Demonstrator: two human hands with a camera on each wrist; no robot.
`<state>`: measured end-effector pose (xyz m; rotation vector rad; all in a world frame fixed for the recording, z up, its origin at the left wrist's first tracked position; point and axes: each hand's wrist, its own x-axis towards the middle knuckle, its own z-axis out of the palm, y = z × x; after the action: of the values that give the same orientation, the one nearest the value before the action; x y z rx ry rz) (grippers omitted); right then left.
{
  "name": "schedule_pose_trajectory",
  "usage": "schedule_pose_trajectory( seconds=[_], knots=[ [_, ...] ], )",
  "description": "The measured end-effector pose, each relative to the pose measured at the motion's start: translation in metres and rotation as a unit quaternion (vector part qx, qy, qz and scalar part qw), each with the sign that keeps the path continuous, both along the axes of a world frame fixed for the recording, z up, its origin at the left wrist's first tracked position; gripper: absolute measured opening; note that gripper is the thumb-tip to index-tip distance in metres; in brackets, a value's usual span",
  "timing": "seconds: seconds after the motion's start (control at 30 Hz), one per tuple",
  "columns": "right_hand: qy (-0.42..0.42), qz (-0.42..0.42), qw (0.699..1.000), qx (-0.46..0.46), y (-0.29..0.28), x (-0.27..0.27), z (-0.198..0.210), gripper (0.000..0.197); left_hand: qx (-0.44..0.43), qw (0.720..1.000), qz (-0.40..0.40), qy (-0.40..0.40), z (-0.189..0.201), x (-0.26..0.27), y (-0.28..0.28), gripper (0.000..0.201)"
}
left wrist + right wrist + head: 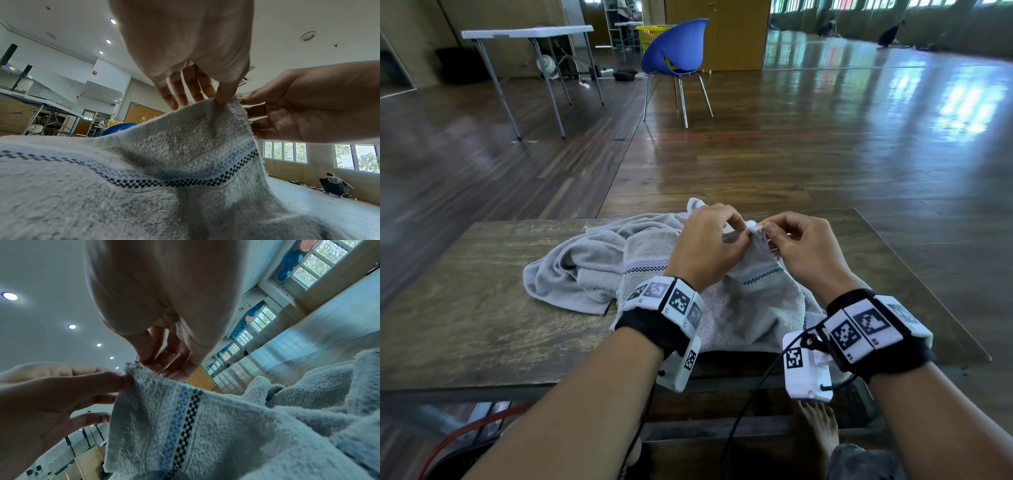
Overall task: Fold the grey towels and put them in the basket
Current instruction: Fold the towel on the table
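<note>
A grey towel (756,308) with a blue and black checked stripe lies on the wooden table (465,308) in front of me. My left hand (736,233) and right hand (770,236) meet above it, and both pinch the same raised corner of this towel. The left wrist view shows my left hand (222,99) holding the towel (185,146) edge with thumb and forefinger, the right hand (246,104) beside it. In the right wrist view the right hand (148,363) nips the corner tip of the towel (185,418). A second grey towel (571,270) lies crumpled to the left.
A blue chair (674,48) stands on the wooden floor beyond the table, with a yellow basket (650,34) behind it. A white folding table (527,33) is at the far left. A bare foot (822,428) shows under the table's near edge.
</note>
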<state>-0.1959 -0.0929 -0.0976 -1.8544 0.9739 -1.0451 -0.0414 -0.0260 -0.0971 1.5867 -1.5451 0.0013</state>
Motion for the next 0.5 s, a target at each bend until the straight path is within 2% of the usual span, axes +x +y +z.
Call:
schedule_pose_trajectory(
  seconds=[0.2, 0.33, 0.43, 0.5],
  knots=[
    [-0.002, 0.054, 0.998, 0.011, 0.007, 0.0, 0.002, 0.007, 0.024, 1.0, -0.009, 0.015, -0.001, 0.001, 0.0, 0.014],
    [0.021, 0.04, 0.999, -0.008, 0.005, -0.001, 0.0, 0.007, 0.086, 0.995, -0.032, -0.031, -0.002, 0.004, 0.001, 0.016],
    [0.028, 0.032, 0.999, -0.029, 0.002, -0.005, 0.004, 0.012, 0.125, 0.991, -0.03, -0.045, -0.004, 0.013, 0.003, 0.039],
    [0.027, 0.01, 0.999, -0.045, -0.002, -0.009, 0.008, 0.013, 0.144, 0.988, 0.001, -0.057, -0.001, 0.024, 0.005, 0.044]
  ],
)
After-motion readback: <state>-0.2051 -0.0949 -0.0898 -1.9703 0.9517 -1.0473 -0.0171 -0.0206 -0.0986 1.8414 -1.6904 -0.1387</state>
